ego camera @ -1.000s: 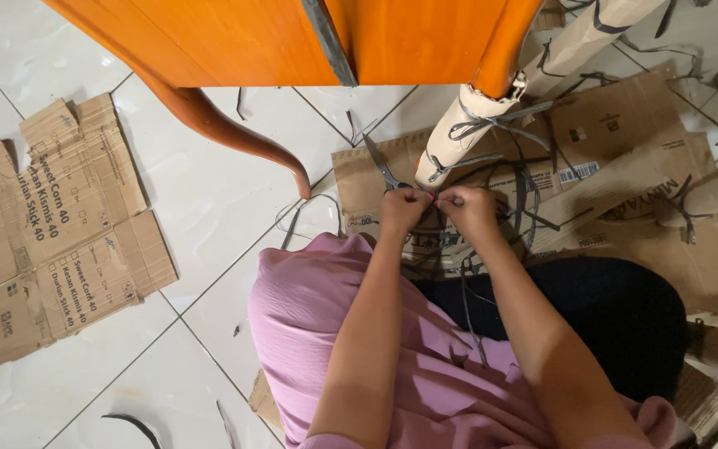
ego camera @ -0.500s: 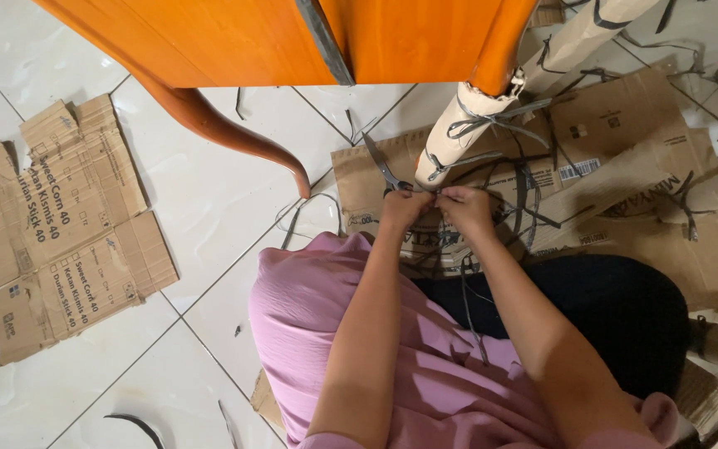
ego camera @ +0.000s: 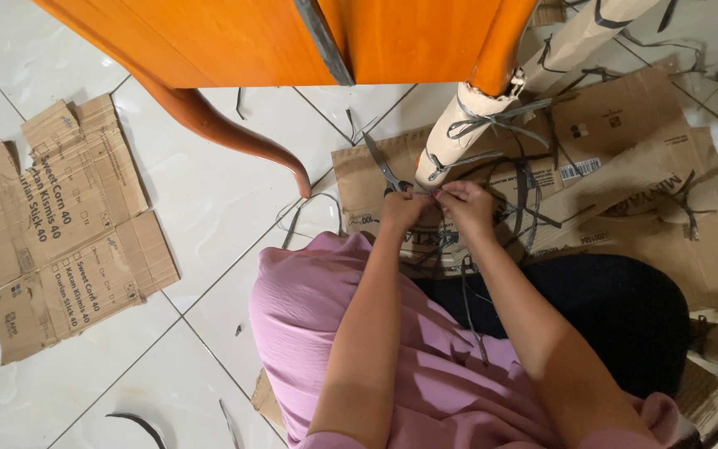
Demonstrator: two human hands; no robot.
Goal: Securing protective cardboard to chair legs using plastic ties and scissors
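Left hand (ego camera: 403,209) and right hand (ego camera: 465,204) close together, fingertips pinched, apparently on a dark strap (ego camera: 467,291) trailing down over the lap; exact grip too small to confirm. Scissors (ego camera: 386,166) just beside left hand, lying on flattened cardboard (ego camera: 625,125). Cardboard-wrapped chair leg (ego camera: 459,133) directly above both hands, bound with straps. Tiled floor (ego camera: 209,191) beneath.

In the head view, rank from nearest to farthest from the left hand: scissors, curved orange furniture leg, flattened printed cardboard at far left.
From the left hand:
1. Scissors, just above it, by the fingers.
2. Curved orange furniture leg, up and to the left.
3. Flattened printed cardboard, far left on the tiles.
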